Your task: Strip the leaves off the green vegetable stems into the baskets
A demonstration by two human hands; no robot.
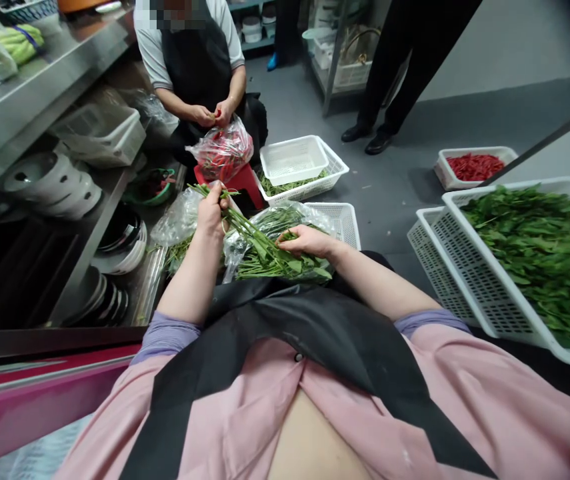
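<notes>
Bundle of leafy green stems [269, 250], lying just in front of the person's black apron [289, 327], on a clear plastic bag [259, 230]. Left hand [212, 213]: closed, gripping stems at the bundle's far left end, raised. Right hand [307, 241]: open, palm down, fingers resting on the bundle. Beyond the bundle: white plastic basket [345, 223], touching the bag; further off, a co-worker's hands [205, 115] holding a red chilli above a bag of red chillies [222, 150]. Right of the bundle: white basket heaped with green leaves [529, 267]. Further right and beyond: white tray of red chillies [475, 167]
</notes>
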